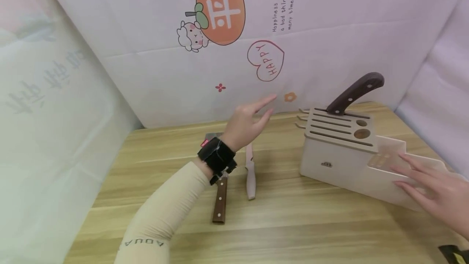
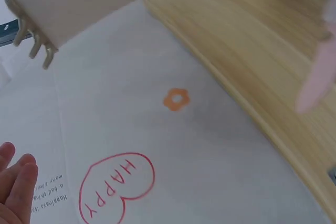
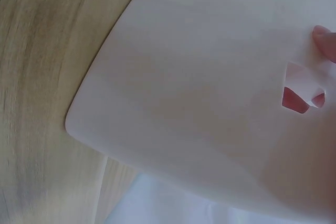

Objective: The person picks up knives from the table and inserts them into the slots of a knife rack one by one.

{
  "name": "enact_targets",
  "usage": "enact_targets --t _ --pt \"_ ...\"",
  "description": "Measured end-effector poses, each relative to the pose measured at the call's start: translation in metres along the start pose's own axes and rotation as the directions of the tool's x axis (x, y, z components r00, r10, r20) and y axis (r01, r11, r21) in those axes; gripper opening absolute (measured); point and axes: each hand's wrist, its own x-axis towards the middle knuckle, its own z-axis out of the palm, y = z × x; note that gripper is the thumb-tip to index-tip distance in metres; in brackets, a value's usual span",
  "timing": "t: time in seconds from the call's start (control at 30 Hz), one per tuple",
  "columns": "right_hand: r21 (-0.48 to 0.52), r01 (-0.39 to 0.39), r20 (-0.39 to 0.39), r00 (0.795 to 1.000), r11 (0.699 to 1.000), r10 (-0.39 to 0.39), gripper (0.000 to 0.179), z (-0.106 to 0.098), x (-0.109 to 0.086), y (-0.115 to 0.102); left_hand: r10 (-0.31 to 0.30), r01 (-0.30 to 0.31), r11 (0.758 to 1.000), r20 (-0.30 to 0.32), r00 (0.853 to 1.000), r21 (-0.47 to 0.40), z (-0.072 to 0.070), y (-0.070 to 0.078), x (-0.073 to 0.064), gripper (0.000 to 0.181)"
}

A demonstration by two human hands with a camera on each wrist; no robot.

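Observation:
A knife block (image 1: pixel 337 156), pale with a slotted top and a low open compartment, stands at the right of the table. A dark-handled knife (image 1: pixel 357 93) is seated in its rear slot. My right hand (image 1: pixel 436 186) holds the compartment's wall, fingers over the inside and thumb outside; fingers show through a cutout in the block's wall (image 3: pixel 199 103). My left hand (image 1: pixel 249 121) hovers left of the block with fingers extended and nothing in them. Beneath that arm lie a brown-handled knife (image 1: pixel 220 201), its blade partly hidden, and a white-handled knife (image 1: pixel 250 180) with a pink blade (image 2: pixel 317 80).
Hooks (image 1: pixel 301 118) stick out from the block's left side. Behind the wooden table (image 1: pixel 286 223) hangs a white printed cloth (image 1: pixel 154 80), close to its back edge. More cloth hangs along the left and right sides.

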Motion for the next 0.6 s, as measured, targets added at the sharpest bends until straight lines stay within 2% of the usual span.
enact_targets --t 0.07,0.13,0.2,0.27,0.3,0.33,0.4,0.47,0.53,0.6 --pt "0.011 0.0 0.002 1.0 1.0 -0.001 0.06 0.0 0.0 0.001 0.067 -0.068 0.997 0.041 0.997 0.029 -0.006 -0.004 -0.013 0.038" --pt "0.028 0.0 -0.005 1.0 1.0 0.0 0.06 0.001 0.0 0.001 0.131 -0.139 0.988 0.104 0.986 0.07 -0.012 -0.007 -0.028 0.039" --pt "0.033 -0.007 -0.005 1.0 0.999 0.007 0.059 0.002 -0.001 0.001 0.175 -0.199 0.974 0.2 0.964 0.107 -0.017 -0.009 -0.045 0.042" --pt "0.037 -0.014 -0.003 1.0 0.999 0.014 0.06 0.003 -0.002 0.001 0.193 -0.245 0.96 0.318 0.928 0.133 -0.022 -0.012 -0.064 0.045" --pt "0.036 -0.021 0.003 1.0 0.999 0.021 0.06 0.004 -0.002 0.0 0.186 -0.257 0.956 0.382 0.905 0.144 -0.024 -0.014 -0.075 0.047" --pt "0.034 -0.024 0.009 1.0 0.999 0.023 0.06 0.004 -0.003 0.0 0.173 -0.263 0.953 0.449 0.877 0.147 -0.025 -0.015 -0.086 0.05" --pt "0.035 -0.028 0.016 0.999 0.999 0.028 0.061 0.004 -0.004 0.001 0.131 -0.268 0.95 0.571 0.811 0.162 -0.026 -0.02 -0.11 0.053" --pt "0.029 -0.027 0.016 1.0 0.999 0.026 0.062 0.004 -0.004 0.001 0.091 -0.257 0.954 0.666 0.74 0.155 -0.027 -0.024 -0.134 0.055" --pt "0.026 -0.019 0.004 1.0 1.0 0.019 0.063 0.005 -0.004 0.003 0.057 -0.241 0.959 0.734 0.677 0.149 -0.027 -0.028 -0.156 0.054" --pt "0.041 -0.011 -0.013 1.0 0.999 0.012 0.062 0.006 -0.004 0.005 0.035 -0.215 0.967 0.77 0.637 0.133 -0.028 -0.032 -0.173 0.051"
